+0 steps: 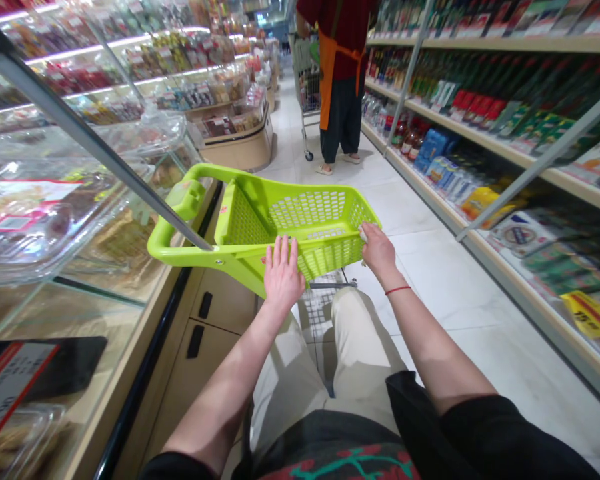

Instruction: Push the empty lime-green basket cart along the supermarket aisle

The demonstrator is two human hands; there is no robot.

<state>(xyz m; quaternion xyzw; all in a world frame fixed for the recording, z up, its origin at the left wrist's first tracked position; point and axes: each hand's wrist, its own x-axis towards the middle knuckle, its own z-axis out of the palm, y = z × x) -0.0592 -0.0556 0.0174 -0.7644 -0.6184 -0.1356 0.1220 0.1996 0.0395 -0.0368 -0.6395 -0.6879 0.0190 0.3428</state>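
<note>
A green basket was seen over the white floor, just in front of the wearer's legs, and its handle was turned toward the food case on the left. The basket was touched by 2 bare hands. The left hand was laid on its near side, with the fingers straight and not curled. The end corner was held by the right hand, with the fingers bent at the rim. A small white thing was seen by those fingertips, but what it was could not be told. A red string was worn on the right wrist. Farther ahead, a metal cart was seen beside a person in an orange apron. Bottles and packs were lined up on the right shelves.
</note>
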